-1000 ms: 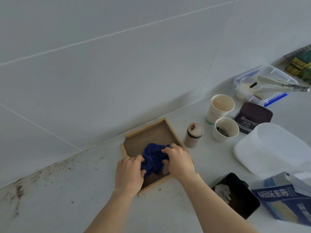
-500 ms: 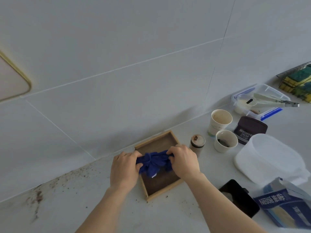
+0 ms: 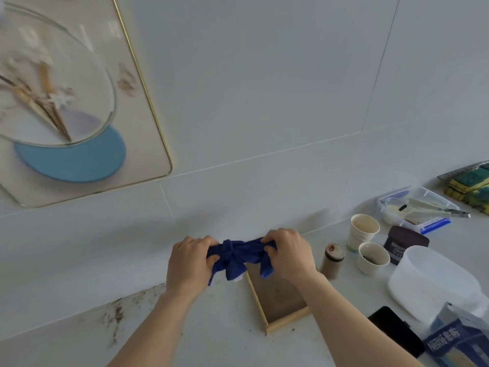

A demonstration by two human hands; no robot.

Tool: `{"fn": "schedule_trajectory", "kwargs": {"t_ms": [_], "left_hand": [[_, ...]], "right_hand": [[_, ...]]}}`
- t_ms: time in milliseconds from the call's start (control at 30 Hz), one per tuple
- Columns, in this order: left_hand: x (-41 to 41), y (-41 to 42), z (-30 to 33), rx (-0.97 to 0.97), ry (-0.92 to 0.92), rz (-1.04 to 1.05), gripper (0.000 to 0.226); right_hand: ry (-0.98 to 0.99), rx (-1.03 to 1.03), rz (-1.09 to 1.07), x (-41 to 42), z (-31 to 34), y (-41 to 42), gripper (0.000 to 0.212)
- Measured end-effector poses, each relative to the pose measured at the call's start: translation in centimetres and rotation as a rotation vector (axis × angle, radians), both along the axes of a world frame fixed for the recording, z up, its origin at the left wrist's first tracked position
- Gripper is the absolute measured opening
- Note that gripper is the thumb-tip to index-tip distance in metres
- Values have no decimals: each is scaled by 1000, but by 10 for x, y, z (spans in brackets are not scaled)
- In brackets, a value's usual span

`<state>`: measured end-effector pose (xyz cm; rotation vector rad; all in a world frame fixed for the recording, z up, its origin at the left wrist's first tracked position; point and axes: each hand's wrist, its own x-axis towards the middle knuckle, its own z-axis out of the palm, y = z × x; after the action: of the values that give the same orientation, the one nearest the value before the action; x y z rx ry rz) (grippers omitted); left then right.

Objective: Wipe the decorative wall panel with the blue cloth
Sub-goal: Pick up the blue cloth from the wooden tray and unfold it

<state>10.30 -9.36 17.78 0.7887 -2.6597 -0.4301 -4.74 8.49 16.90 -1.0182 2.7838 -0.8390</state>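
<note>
The blue cloth (image 3: 239, 256) is bunched and stretched between both hands, lifted above the counter. My left hand (image 3: 189, 263) grips its left end and my right hand (image 3: 287, 254) grips its right end. The decorative wall panel (image 3: 79, 102), cream with a gold edge, a blue disc and a floral design, hangs on the white tiled wall at the upper left, well above and left of my hands. Its left and top parts run out of view.
A shallow wooden tray (image 3: 277, 300) lies on the counter under my right wrist. To the right stand a small brown jar (image 3: 332, 260), two paper cups (image 3: 362, 230), a dark tub (image 3: 404, 242), a white container (image 3: 434, 282), a Nestle box (image 3: 455, 340) and a black phone (image 3: 397, 329). Brown stains (image 3: 116, 313) mark the counter at left.
Both hands lifted the cloth out of the wooden tray and pulled it apart between them. The view tilted upward, bringing the wall panel into sight.
</note>
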Motion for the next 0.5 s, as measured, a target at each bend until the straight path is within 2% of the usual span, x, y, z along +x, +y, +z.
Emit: {"fn": "schedule_trajectory", "kwargs": {"t_ms": [333,500], "left_hand": [[117,-65,72,-9,165,68,21],[166,-93,105,-32,247,107,18]], "right_hand": [[78,-29,110,94,84,-72,25],[9,-164,152,140,123,-110,26]]}}
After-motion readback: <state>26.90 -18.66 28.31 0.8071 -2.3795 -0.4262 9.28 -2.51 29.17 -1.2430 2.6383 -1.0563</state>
